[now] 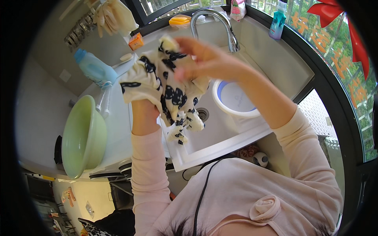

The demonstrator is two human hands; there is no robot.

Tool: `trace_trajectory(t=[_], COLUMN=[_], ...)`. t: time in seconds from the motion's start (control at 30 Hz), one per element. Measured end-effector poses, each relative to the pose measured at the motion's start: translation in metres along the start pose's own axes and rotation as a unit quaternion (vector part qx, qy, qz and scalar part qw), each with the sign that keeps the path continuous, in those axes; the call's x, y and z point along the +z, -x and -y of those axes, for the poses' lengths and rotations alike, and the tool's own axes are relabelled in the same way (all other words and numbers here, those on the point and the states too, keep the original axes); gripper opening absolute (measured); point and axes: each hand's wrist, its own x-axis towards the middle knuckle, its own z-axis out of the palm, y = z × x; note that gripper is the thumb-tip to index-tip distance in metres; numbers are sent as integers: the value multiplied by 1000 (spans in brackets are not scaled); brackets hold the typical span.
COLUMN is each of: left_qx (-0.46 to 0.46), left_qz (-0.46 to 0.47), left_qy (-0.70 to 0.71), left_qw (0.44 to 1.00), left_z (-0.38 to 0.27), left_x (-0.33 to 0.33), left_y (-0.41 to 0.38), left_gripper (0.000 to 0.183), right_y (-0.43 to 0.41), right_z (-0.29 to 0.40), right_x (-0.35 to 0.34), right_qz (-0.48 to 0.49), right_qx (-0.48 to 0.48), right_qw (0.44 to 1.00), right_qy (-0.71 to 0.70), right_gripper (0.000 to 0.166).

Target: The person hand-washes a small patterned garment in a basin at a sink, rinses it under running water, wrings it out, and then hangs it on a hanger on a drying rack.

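A cream cloth garment with a dark pattern (175,94) hangs bunched over the left part of the white sink (220,134). Inside or beneath its folds is my left hand (152,110); only the wrist and a little of the hand show, so its grip is hidden. My right hand (196,60), blurred, is at the garment's upper right side with fingers apart; whether they pinch the cloth is unclear. A white basin with a blue inside edge (236,98) sits in the sink, right of the drain (203,114).
The chrome faucet (212,11) arches behind my right hand. At left, a green plastic basin (97,138) stands tilted on the counter, near a blue detergent bottle (96,67) and a white brush-like item (104,100). An orange box (136,41) and a teal bottle (277,22) stand on ledges.
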Motion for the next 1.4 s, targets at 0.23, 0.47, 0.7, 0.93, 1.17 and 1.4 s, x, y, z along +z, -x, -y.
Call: trace_trajectory(t=[0.23,0.47,0.7,0.93,1.17,1.4], left_qx=[24,-26,-177,-92,-96,-172], left_qz=[-36,-34,30,-79,-40,-103], left_qy=[158,-117,-64,234,74,147], left_qw=[986,992,982,965,992,969], left_z=[-13,80,128,57,-2,-33], left_x=[37,15,16,18,10,-14], left_y=[12,82,128,111,71,37], left_gripper=[37,57,48,45,49,27], right_y=[3,-8,-27,-16,60,48], right_z=[-59,-43,-24,-102,-171,-68], right_x=[16,10,-8,-1,7,-11], right_qz=[-163,-245,-242,-269,-1,-46], right_qx=[86,161,110,298,440,311], right_qw=[979,888,873,841,889,930], right_qy=[-85,-355,-409,-363,-125,188], right_gripper=[52,28,25,24,30,37])
